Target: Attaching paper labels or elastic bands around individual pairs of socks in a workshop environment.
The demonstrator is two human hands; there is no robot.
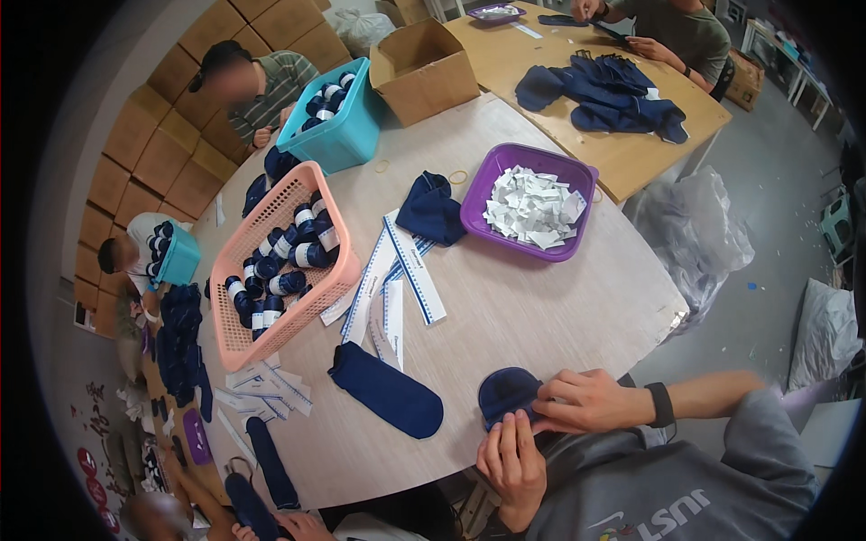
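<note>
the folded dark blue sock lay at the lower right of the frame, near the curved edge of the pale table. the right hand had its fingers curled and seemed to pinch the right side of the cloth. the left hand touched its lower edge with fingers close together; its thumb was hidden, so i could not tell if it pinched.

in my judgement the sock was light, soft and thin, not fragile, but perhaps a little slippery between its layers. the good place to take hold was probably the edge, with all layers held together.

as for writing, the white and blue card strips, in the middle, carried small dark print. pale print, upside down, showed on the grey top at the lower right, and red round signs stood at the far left.

further out, a flat blue sock lay left of the hands. above were a purple tray with white paper labels and, at centre left, a pink basket with banded blue rolls.
</note>
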